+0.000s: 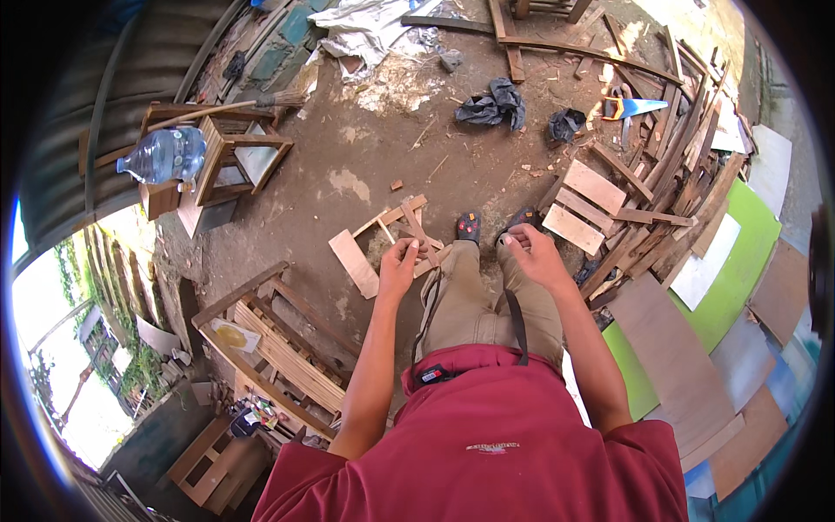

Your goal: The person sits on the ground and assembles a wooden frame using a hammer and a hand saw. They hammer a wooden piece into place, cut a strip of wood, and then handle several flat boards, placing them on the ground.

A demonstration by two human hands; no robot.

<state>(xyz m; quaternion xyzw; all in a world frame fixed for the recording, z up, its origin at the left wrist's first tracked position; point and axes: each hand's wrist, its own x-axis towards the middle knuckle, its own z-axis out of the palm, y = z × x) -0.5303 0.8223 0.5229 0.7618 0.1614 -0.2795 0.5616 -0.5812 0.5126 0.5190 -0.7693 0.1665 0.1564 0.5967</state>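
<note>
Both my hands are raised in front of my trousers. My left hand (403, 264) is closed in a pinch. A thin pale strip (386, 232) shows just beyond its fingertips, but I cannot tell whether the hand holds it or it lies behind. Below that hand, a small wooden frame of slats (412, 228) and a flat pale board (354, 264) lie on the dirt floor. My right hand (536, 254) has its fingers curled in toward the thumb; anything inside them is hidden. Close past it, a slatted wooden piece (584, 205) rests on the ground.
A handsaw (633, 108) lies on the scrap-wood pile (670, 187) at right, near sheet boards (674, 352). Left stand a wooden stool (242, 157), a big water bottle (165, 155) and a broom (204, 112). A wooden bench (291, 326) stands beside my left arm. Black plastic (494, 104) lies ahead.
</note>
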